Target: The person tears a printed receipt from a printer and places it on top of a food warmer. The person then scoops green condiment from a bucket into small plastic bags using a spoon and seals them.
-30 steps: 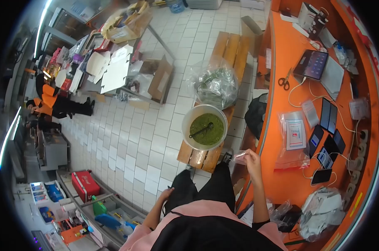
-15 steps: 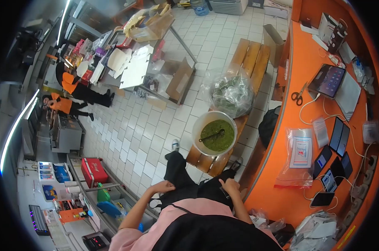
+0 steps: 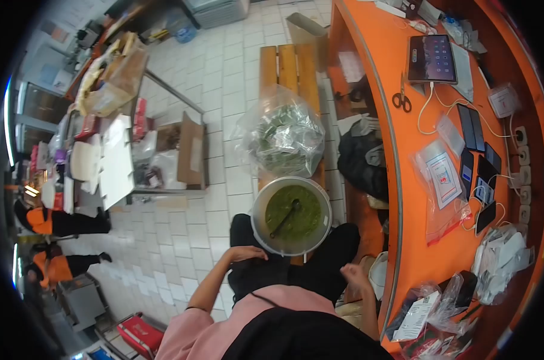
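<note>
My left hand (image 3: 248, 253) lies on my left thigh, fingers stretched toward the near rim of a white bucket (image 3: 256, 219). Nothing is in it. My right hand (image 3: 356, 276) is beside my right thigh, somewhat blurred, its fingers loosely bent and no object visible in them. Between my knees, the bucket stands on a wooden bench (image 3: 287, 63) and holds a wet green mixture (image 3: 308, 219). A dark long-handled ladle (image 3: 284, 218) rests in the mixture. Just behind the bucket is a large clear plastic bag (image 3: 287, 135) with green leafy stuff inside.
An orange counter (image 3: 368, 36) on the right bears scissors (image 3: 402, 101), a tablet (image 3: 431, 58), several phones and plastic bags. A dark bag (image 3: 362, 159) sits beneath it. At left stands a table with white cardboard (image 3: 116, 159); two people in orange tops are beyond.
The view has swung right and come closer to the bucket, which now sits between my knees. My right hand has left my thigh and moved outward; my left hand now lies nearer the bucket.
</note>
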A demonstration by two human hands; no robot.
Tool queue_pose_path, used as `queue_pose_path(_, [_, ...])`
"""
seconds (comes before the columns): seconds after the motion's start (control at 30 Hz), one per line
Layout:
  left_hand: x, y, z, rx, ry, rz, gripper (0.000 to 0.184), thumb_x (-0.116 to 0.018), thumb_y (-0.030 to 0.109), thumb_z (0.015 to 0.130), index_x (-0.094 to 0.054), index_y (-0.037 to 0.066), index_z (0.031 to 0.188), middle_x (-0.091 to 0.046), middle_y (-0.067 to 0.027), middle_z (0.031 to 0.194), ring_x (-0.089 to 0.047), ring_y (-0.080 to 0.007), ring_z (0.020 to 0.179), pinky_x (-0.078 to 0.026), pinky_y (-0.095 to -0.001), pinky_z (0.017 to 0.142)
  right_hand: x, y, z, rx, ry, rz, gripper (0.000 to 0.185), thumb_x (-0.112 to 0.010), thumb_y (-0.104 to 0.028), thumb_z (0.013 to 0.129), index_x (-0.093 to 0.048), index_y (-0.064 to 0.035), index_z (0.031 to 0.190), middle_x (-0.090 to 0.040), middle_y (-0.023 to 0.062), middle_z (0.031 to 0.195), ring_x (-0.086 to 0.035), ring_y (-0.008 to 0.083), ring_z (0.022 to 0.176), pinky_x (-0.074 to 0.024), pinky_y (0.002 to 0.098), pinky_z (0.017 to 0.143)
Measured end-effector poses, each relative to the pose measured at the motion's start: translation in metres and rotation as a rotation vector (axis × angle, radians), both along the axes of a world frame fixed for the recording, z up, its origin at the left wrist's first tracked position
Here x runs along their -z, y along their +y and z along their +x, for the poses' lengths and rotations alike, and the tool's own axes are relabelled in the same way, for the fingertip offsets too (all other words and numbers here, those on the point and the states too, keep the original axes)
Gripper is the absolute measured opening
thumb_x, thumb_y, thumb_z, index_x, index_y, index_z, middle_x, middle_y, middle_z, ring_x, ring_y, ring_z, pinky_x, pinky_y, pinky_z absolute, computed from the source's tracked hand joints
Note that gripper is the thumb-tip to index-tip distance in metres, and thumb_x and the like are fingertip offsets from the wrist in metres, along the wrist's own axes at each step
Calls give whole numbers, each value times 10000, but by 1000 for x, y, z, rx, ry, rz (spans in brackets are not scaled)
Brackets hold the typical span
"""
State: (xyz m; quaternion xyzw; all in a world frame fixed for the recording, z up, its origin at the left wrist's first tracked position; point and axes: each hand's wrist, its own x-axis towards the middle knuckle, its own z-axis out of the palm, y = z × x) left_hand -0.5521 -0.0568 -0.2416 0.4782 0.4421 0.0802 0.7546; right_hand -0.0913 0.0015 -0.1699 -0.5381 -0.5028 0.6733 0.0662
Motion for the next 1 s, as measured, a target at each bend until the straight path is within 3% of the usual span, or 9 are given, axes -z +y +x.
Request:
queue_pose_path(0.1, [-39,25,-25,42,124,-388,258,-472,218,898,-641,75,1032,-666,-28,924,-527,-94,560,-455,-231,500,-19,-15,-30,-83,-3,16,307,-556,-235,910,-531,-13,700,-447,21,572,-433,64,602,-377,273,555])
queue_pose_path(0.23, [-35,49,-65,-361,255,-160,201,-397,27,850,-565,12,960,-621,-56,715,-593,-134,559,-456,-259,457,-19,43,-84,-58,-377,430,301,-541,-231,915,-490,-15,711,-380,22,537,-423,99,518,-358,302,498])
queue_pose_path(0.27, [-30,52,-68,-478,324,121,181,-387,69,890,-554,35,949,-547,-39,685,-617,-133,589,-434,-239,453,-26,60,-103,93,-284,414,293,-538,-245,914,-481,-21,733,-365,10,549,-405,99,513,-347,296,488])
queue_pose_path(0.37, [-51,76,-63,-630,452,76,190,-453,225,948,-560,69,967,-544,-21,803,-564,-101,585,-418,-212,519,-50,91,-142,486,272,103,166,-530,-189,907,-467,-41,863,-382,-5,658,-379,82,559,-337,250,516])
queue_pose_path(0.47, [-71,90,-35,-1071,432,323,210,-482,253,948,-569,61,949,-552,-6,733,-521,-91,552,-419,-207,532,-28,104,-165,452,725,65,105,-485,-112,911,-425,-47,968,-415,12,759,-429,89,632,-364,236,582])
queue_pose_path(0.57, [-73,67,-25,-1164,394,387,229,-503,265,944,-574,48,918,-552,-12,686,-504,-96,516,-437,-206,540,-29,100,-183,405,632,135,127,-463,-36,890,-406,-44,1003,-435,38,781,-483,108,678,-403,244,648])
queue_pose_path(0.7, [-50,34,-49,-1726,549,439,406,-483,382,946,-553,23,770,-504,-38,541,-483,-98,430,-388,-236,394,-31,94,-192,374,639,208,175,-504,67,862,-405,-38,960,-476,56,814,-563,148,744,-453,284,687])
queue_pose_path(0.8, [-58,-13,-96,-1617,1077,496,464,-445,391,956,-561,-9,752,-461,-37,466,-408,-79,356,-319,-241,348,-35,92,-190,371,616,267,163,-515,62,871,-409,-33,949,-482,60,851,-586,158,756,-462,283,696])
queue_pose_path(1.0, [-67,-128,-165,-1617,1261,638,498,-372,358,984,-577,-42,768,-439,-40,457,-436,-98,354,-330,-254,343,-37,84,-182,423,613,317,160,-527,46,872,-414,-35,951,-489,64,848,-595,161,758,-470,289,700])
